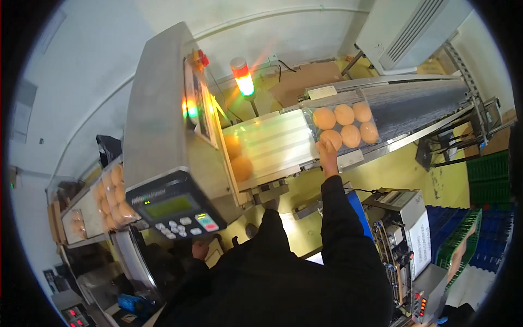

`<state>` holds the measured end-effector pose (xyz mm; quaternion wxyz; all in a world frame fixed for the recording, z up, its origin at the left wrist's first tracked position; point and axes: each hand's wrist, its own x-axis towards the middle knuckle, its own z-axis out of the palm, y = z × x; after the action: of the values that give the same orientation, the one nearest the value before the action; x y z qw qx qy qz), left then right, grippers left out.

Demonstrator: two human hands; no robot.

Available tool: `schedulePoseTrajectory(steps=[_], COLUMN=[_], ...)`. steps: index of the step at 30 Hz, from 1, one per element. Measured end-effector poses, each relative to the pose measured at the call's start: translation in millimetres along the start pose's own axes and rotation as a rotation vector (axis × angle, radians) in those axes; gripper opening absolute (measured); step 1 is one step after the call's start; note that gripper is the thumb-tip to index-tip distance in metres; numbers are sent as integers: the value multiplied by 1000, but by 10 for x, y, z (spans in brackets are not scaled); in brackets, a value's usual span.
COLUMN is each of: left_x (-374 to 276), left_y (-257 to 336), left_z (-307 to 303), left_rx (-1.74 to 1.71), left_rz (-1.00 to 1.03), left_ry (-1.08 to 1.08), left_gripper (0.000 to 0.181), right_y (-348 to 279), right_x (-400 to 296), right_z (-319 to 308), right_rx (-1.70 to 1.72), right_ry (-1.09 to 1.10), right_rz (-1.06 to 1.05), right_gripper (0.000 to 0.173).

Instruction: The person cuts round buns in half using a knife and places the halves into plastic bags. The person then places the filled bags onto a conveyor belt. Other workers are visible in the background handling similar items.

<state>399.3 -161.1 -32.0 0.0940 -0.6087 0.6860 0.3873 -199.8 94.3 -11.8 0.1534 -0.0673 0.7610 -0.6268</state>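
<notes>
My right hand (328, 158) touches the near left corner of a clear plastic pack of round orange-brown buns (350, 136), which lies where the white belt meets the dark conveyor. Whether the fingers grip the film cannot be told. Low at the left, beneath the machine's control panel (175, 206), is my left hand (200, 250), small and partly shadowed; its fingers are hard to make out. Another bun pack (241, 168) is partly inside the opening of the steel inspection machine (157, 110), on the white belt (271, 141).
Bagged buns (116, 196) stand on the left-hand conveyor. A lit signal tower (244, 79) rises behind the belt. At right are a printing or labelling machine (398, 212), green crates (490, 175) and blue crates (490, 241). A white cabinet (412, 32) stands behind the dark conveyor.
</notes>
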Motion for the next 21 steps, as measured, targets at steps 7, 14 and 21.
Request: schedulePoseTrajectory(steps=[7,14,21], left_x=[-86,-132,-19], left_y=[-103,272,617], left_z=[-166,-150,-132], left_rx=[61,86,108], left_rz=[-50,-36,12], left_ry=[-58,-160,-214], left_gripper=[20,21,23], right_y=[490,97,83], right_x=[589,733,981], right_z=[-978,-769,-592], right_rx=[-477,-366,-353], right_ry=[139,180,374], right_rz=[-16,-78,105], right_gripper=[24,36,30])
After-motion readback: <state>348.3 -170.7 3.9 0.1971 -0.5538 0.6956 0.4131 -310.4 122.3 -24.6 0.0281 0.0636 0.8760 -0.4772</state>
